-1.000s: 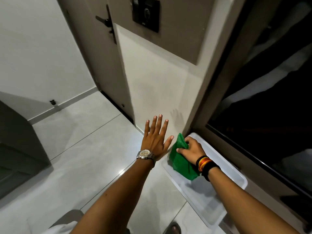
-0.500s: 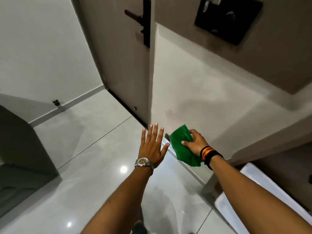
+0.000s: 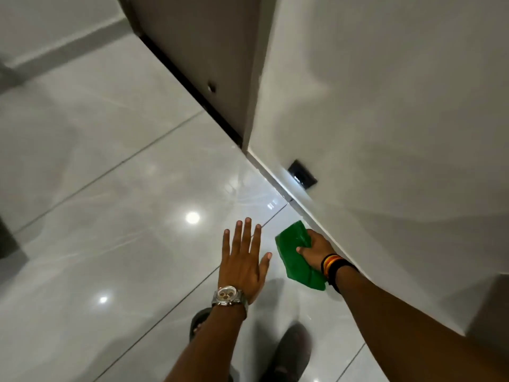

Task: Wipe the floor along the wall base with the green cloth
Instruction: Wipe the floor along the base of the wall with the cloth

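Observation:
My right hand (image 3: 315,250) grips the green cloth (image 3: 296,257), which is bunched and hangs low beside the base of the white wall (image 3: 385,133). I cannot tell whether the cloth touches the glossy tiled floor (image 3: 124,202). The skirting line (image 3: 289,194) runs diagonally just right of the cloth. My left hand (image 3: 243,260), with a wristwatch, is held out flat over the floor, fingers spread, holding nothing, left of the cloth.
A brown door (image 3: 198,59) with a dark threshold stands at the back, left of the wall corner. A small dark fitting (image 3: 302,175) sits low on the wall. My two feet in dark sandals (image 3: 292,351) stand below my hands. Ceiling lights reflect off the tiles.
The view has tilted down toward the floor. My right hand has brought the cloth down from the wall face to the wall base. My left hand stays spread beside it.

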`<state>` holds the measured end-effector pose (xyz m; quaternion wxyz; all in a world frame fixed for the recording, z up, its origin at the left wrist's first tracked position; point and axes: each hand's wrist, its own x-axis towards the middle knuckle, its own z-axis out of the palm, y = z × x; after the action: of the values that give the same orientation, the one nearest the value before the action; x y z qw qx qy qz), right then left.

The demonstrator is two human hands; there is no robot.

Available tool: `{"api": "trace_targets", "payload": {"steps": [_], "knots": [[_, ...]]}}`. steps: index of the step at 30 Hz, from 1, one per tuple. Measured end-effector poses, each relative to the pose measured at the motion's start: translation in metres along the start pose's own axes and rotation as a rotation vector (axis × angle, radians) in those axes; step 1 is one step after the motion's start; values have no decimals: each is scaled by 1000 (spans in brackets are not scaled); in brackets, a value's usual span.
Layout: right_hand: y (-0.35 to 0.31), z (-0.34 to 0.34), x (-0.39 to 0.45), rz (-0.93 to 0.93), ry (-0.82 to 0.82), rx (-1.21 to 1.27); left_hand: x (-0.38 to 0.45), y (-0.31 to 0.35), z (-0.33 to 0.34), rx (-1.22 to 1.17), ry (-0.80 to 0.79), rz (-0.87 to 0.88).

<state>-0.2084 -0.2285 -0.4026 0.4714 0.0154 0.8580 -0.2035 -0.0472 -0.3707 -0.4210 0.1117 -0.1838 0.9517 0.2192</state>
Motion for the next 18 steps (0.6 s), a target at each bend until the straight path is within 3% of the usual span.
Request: {"api": "trace_targets", "payload": {"steps": [4, 10, 12, 15, 18], "knots": [[48, 47, 117, -15, -22, -6, 46, -41, 119, 4, -11, -1], [99, 62, 227, -46, -103, -25, 92, -83, 235, 38, -16, 16], [118, 62, 247, -89, 24, -103, 108, -88, 263, 47, -35, 29], [143, 73, 261, -287, 377, -328, 135, -88, 292, 46, -35, 35], [174, 102, 271, -642, 417, -719, 164, -85, 311, 40, 7, 63]]}}
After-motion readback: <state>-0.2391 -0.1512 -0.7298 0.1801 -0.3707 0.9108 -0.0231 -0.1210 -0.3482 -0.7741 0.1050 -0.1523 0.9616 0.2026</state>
